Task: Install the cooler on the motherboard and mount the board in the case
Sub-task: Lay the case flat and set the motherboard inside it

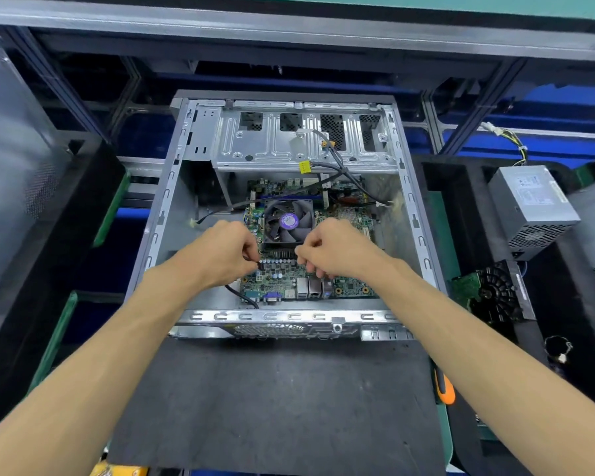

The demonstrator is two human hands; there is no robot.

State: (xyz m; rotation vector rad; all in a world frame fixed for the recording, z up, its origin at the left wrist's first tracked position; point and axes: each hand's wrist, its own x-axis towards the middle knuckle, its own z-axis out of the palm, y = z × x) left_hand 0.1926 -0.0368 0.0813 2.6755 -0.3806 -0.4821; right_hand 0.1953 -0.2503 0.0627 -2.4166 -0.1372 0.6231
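In the head view, the board (310, 266) lies in the case (172, 187) at the frame centre, with the cooler (288, 221) on top, so you can reach it from above. Your left hand (217, 252) pinches a black cable (243, 297) with curled fingers. Your right hand (334, 249) is curled too; what it holds I cannot tell.

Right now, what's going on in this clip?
A person works inside an open computer case lying on a dark mat. The motherboard sits in it, with the cooler on top. The left hand pinches a black cable; the right hand, fingers curled, works at the cooler's near edge.
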